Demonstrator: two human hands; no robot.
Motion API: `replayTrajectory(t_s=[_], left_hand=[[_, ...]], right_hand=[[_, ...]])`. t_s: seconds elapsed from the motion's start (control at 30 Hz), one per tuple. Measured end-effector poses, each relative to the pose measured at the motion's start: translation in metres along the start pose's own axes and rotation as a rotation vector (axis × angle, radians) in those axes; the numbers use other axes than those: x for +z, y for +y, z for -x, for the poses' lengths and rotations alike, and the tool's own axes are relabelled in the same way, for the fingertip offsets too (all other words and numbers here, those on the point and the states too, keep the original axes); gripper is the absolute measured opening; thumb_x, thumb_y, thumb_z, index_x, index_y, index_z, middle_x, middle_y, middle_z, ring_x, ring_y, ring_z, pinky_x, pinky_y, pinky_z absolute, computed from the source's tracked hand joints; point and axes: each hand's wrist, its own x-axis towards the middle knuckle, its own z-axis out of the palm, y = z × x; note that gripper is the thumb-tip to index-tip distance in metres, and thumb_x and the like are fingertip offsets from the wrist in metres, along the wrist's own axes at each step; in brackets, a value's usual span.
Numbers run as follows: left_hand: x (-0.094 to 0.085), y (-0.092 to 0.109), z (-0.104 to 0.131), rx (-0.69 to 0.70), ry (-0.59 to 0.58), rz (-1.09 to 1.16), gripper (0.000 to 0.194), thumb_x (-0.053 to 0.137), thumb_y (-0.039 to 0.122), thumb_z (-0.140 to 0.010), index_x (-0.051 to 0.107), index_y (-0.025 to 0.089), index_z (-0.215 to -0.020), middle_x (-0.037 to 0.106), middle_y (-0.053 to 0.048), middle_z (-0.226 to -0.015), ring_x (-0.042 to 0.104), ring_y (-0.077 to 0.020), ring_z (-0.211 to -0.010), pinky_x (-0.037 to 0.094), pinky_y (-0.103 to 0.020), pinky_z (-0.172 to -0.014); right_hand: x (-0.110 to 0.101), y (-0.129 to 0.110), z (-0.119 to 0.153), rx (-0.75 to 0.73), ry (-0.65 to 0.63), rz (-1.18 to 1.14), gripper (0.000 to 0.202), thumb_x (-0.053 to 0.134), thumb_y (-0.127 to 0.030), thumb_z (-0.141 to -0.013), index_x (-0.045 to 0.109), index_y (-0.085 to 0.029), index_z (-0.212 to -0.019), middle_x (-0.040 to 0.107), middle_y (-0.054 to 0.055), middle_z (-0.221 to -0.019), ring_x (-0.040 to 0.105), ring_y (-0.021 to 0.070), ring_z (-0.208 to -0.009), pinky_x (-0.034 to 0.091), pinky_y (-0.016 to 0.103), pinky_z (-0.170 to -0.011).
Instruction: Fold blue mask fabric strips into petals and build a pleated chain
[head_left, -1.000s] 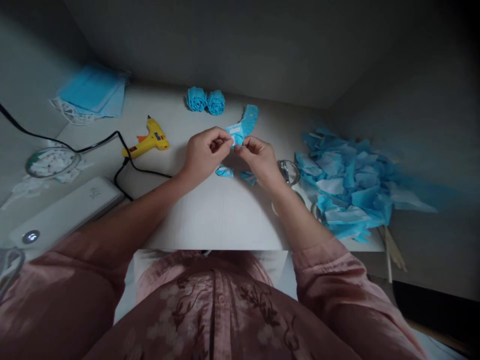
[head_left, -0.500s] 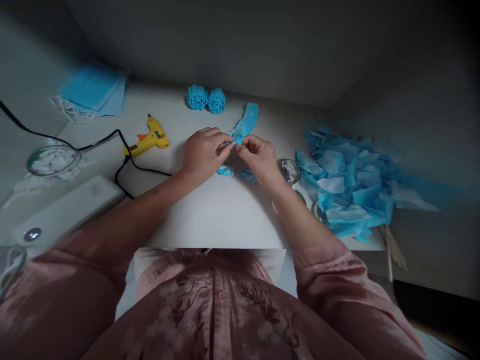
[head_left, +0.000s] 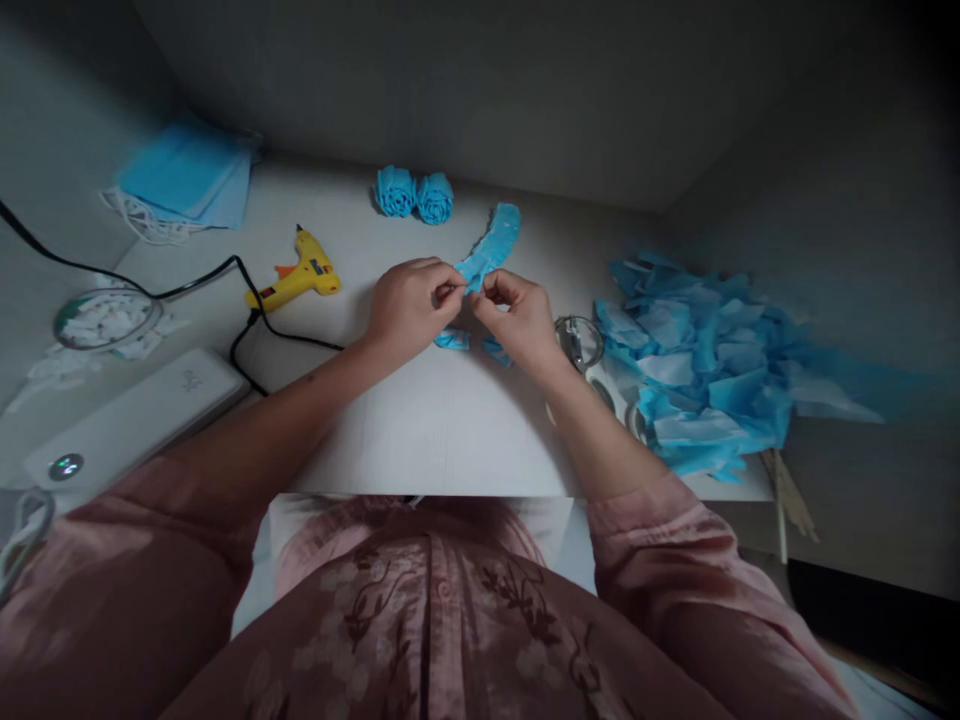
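Observation:
Between my two hands is a curved strip of blue fabric [head_left: 496, 240], its near end gathered in folds and its far end sticking up and away. My left hand [head_left: 414, 305] pinches that near end from the left with thumb and forefinger. From the right, my right hand [head_left: 519, 315] pinches the same end, fingertips almost touching the left ones. On the table just below the hands lie two small blue pieces [head_left: 452, 340], partly covered by the fingers. Two rolled blue fabric roses [head_left: 405, 193] sit side by side beyond the strip.
A yellow glue gun [head_left: 300, 275] with a black cord lies left. Blue face masks [head_left: 187, 180] are stacked at the back left, near white scraps [head_left: 109, 322] and a white power bank [head_left: 142, 420]. Right are a blue scrap heap [head_left: 697, 350] and a metal ring-shaped object [head_left: 579, 343].
The fingers have shifted slightly on the gathered end of the strip, showing more of its folds. The hands stay in nearly the same place.

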Motion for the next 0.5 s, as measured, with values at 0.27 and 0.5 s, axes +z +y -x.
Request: replayTrajectory(t_s=[0.27,0.5], left_hand=[[-0.0007,-0.0026,-0.0005,0.0,-0.017,0.053,0.011,0.062,0.016,-0.077,0.072,0.021,-0.077,0.061,0.0,-0.068,0.051,-0.0148,-0.065,0.039,-0.028,-0.067],[-0.0006,-0.0018,-0.0006,-0.008,-0.018,0.052,0.013,0.059,0.015,-0.077,0.07,0.021,-0.074,0.062,0.0,-0.068,0.051,-0.015,-0.065,0.04,-0.029,-0.068]], right_hand=[[-0.0003,0.0003,-0.0009,0.004,0.012,-0.004,0.017,0.059,-0.024,-0.079,0.048,-0.021,-0.067,0.044,-0.005,-0.064,0.04,0.0109,-0.062,0.031,0.028,-0.063],[0.0003,-0.0006,-0.0006,0.0,0.012,0.008,0.017,0.059,-0.022,-0.079,0.047,-0.021,-0.067,0.045,-0.005,-0.064,0.04,0.0109,-0.063,0.032,0.028,-0.063]])
